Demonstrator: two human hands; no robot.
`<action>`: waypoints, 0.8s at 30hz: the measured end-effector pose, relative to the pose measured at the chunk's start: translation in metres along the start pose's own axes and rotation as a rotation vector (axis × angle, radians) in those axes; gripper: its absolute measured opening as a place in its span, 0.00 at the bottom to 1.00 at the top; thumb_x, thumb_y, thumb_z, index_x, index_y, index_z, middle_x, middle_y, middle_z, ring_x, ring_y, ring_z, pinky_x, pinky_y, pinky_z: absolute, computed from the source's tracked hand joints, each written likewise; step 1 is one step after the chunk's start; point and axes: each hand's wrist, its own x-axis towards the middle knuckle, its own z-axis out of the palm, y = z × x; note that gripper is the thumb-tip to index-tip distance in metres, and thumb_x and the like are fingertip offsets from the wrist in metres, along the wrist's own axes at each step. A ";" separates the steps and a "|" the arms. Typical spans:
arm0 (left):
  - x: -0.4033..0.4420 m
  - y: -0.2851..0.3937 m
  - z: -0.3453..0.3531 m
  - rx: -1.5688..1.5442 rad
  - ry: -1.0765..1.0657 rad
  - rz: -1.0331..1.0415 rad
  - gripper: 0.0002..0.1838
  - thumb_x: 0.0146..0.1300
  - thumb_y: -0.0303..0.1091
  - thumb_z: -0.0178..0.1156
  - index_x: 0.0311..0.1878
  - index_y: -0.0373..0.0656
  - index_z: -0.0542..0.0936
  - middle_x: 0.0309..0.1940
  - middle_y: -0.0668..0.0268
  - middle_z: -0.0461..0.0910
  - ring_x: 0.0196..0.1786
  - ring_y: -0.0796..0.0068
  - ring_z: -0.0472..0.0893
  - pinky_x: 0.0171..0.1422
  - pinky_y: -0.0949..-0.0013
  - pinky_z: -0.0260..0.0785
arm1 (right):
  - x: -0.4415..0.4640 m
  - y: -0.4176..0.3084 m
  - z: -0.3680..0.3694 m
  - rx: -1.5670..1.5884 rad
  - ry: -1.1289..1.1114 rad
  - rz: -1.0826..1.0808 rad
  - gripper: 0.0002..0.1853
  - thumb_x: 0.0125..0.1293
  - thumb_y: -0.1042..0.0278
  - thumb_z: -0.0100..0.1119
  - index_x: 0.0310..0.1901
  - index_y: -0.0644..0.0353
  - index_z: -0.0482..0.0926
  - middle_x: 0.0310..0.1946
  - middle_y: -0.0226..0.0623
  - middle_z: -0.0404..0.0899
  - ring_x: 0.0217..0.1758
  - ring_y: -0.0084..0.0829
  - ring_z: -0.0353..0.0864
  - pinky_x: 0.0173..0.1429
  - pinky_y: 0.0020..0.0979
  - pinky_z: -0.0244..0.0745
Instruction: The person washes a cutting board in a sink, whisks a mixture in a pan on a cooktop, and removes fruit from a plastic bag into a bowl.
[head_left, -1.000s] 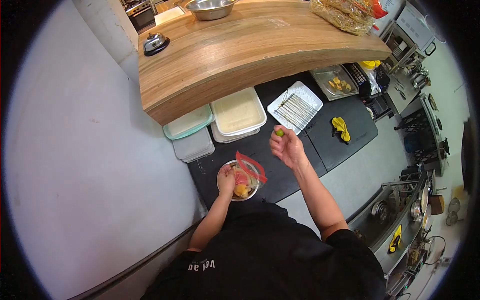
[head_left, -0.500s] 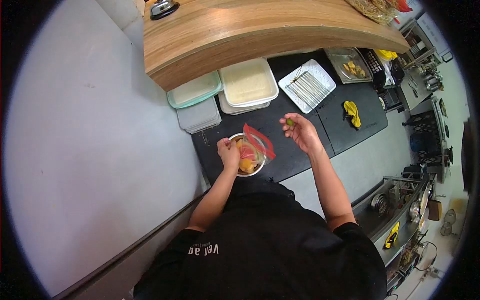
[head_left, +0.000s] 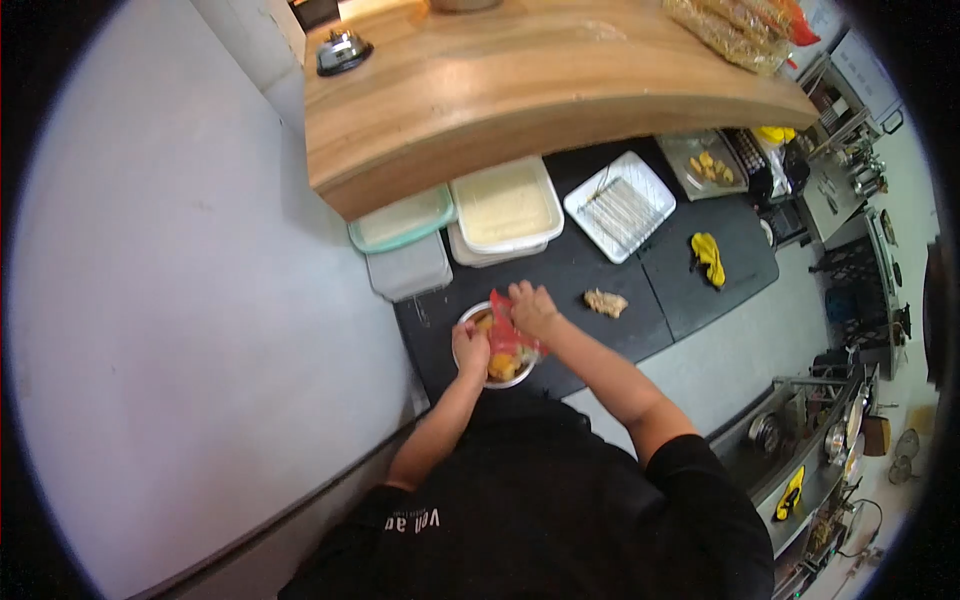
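A round metal bowl (head_left: 460, 372) stands on the dark counter, holding a clear plastic bag (head_left: 512, 335) with a red top band. Yellow-orange pieces (head_left: 503, 367) show through the bag; I cannot tell what they are. My left hand (head_left: 471, 350) pinches the bag's left edge at the bowl's rim. Across from it, my right hand (head_left: 533, 308) has its fingers closed on the red band. A pale, lumpy piece of what looks like crumpled matter (head_left: 605, 303) lies on the counter right of the right hand.
Behind the bowl are lidded plastic containers (head_left: 508, 205) and a white tray (head_left: 620, 208) of thin metal rods. A metal pan (head_left: 703, 165) with yellow pieces and a yellow cloth (head_left: 708, 260) are farther right. A wooden shelf (head_left: 560, 100) overhangs the counter's back.
My right hand has moved left and down to the bag; the small green round thing it held is out of sight. The pale lump, covered before, now shows. The view has shifted slightly.
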 end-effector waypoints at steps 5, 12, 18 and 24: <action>-0.007 0.014 -0.001 0.045 0.030 -0.066 0.09 0.52 0.30 0.58 0.36 0.36 0.77 0.36 0.57 0.78 0.41 0.62 0.77 0.49 0.65 0.68 | 0.005 -0.007 0.000 0.077 0.013 0.016 0.19 0.65 0.50 0.47 0.36 0.53 0.83 0.46 0.36 0.69 0.51 0.35 0.67 0.48 0.39 0.69; 0.006 -0.008 -0.001 0.221 -0.070 -0.064 0.15 0.50 0.34 0.62 0.41 0.37 0.78 0.39 0.55 0.79 0.45 0.61 0.79 0.51 0.65 0.69 | 0.006 -0.007 -0.005 0.141 -0.024 0.019 0.21 0.65 0.48 0.46 0.45 0.56 0.80 0.47 0.38 0.70 0.51 0.36 0.69 0.51 0.42 0.68; 0.009 -0.014 0.000 0.218 -0.056 -0.123 0.17 0.50 0.35 0.62 0.42 0.35 0.78 0.41 0.53 0.79 0.47 0.59 0.79 0.54 0.64 0.69 | 0.004 -0.004 -0.018 0.093 -0.183 -0.046 0.17 0.64 0.57 0.48 0.47 0.58 0.80 0.50 0.38 0.71 0.55 0.36 0.68 0.53 0.42 0.68; 0.018 -0.031 0.004 0.150 -0.055 -0.154 0.17 0.48 0.33 0.61 0.41 0.34 0.78 0.39 0.52 0.79 0.45 0.59 0.79 0.52 0.65 0.69 | 0.008 -0.003 -0.003 0.078 -0.185 0.002 0.21 0.69 0.51 0.40 0.50 0.52 0.79 0.50 0.37 0.71 0.55 0.36 0.67 0.52 0.41 0.67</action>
